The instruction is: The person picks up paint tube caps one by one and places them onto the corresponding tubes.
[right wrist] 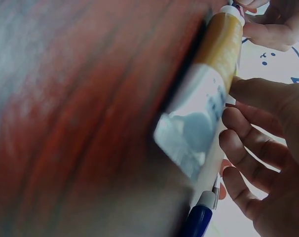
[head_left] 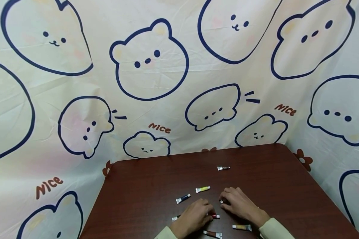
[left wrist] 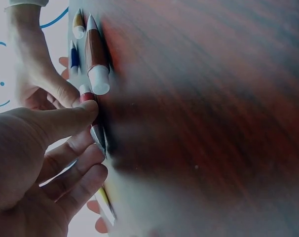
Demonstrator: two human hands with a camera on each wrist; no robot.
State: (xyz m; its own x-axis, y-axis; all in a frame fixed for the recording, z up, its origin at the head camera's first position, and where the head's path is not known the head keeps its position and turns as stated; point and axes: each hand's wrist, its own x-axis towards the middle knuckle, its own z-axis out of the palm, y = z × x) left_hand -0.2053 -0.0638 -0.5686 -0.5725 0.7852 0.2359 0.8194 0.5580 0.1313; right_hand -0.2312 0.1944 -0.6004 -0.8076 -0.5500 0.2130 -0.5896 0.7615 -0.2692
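My left hand point(head_left: 194, 215) is low over the table and pinches a small red paint tube point(head_left: 216, 216) between thumb and fingers. Its white cap sticks out to the right; in the left wrist view the thumb lies on the red tube point(left wrist: 88, 96). My right hand point(head_left: 242, 204) curls over another paint tube point(head_left: 222, 201), whose white cap shows between thumb and index finger while its body is mostly hidden. An ochre tube point(head_left: 242, 227) lies below the right wrist, large in the right wrist view. A brown tube point(head_left: 212, 234) lies nearest the front.
Beyond the hands lie a dark blue tube point(head_left: 183, 199), a yellow tube point(head_left: 202, 189) and a dark-bodied tube point(head_left: 223, 168). One tube point(head_left: 175, 218) pokes out left of the left hand. A blue tube point(right wrist: 198, 220) shows in the right wrist view. Printed cloth point(head_left: 179, 113) hangs behind the brown table point(head_left: 155, 176).
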